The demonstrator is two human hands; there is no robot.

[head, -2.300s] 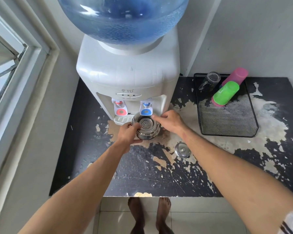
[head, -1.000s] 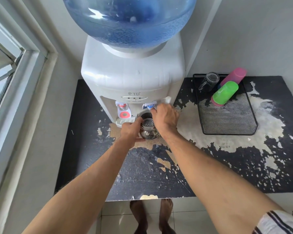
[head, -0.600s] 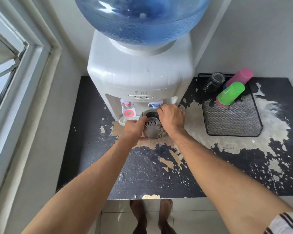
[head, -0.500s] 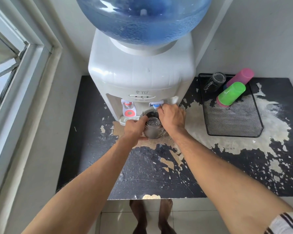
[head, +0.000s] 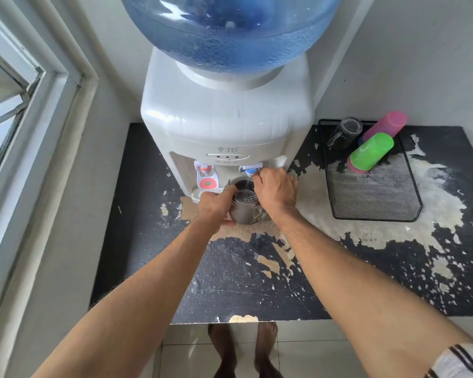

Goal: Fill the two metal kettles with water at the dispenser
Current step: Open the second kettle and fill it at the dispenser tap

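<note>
A small metal kettle (head: 245, 211) with a perforated strainer in its mouth stands under the blue tap (head: 250, 170) of the white water dispenser (head: 227, 126). A thin stream of water runs from that tap into the kettle. My left hand (head: 216, 205) grips the kettle's left side. My right hand (head: 276, 190) has its fingers curled on the blue tap's lever. A second kettle is not in view.
The red tap (head: 207, 177) is to the left of the blue one. A big blue water bottle (head: 230, 28) tops the dispenser. A black mesh tray (head: 374, 197) on the worn black table (head: 230, 285) holds a green cup (head: 370, 151), a pink cup (head: 385, 128) and a dark glass (head: 344, 132). A window frame (head: 30, 118) is at left.
My right hand moved from the kettle's rim up to the blue tap, and water now runs into the kettle. The small lid on the table is hidden behind my right arm.
</note>
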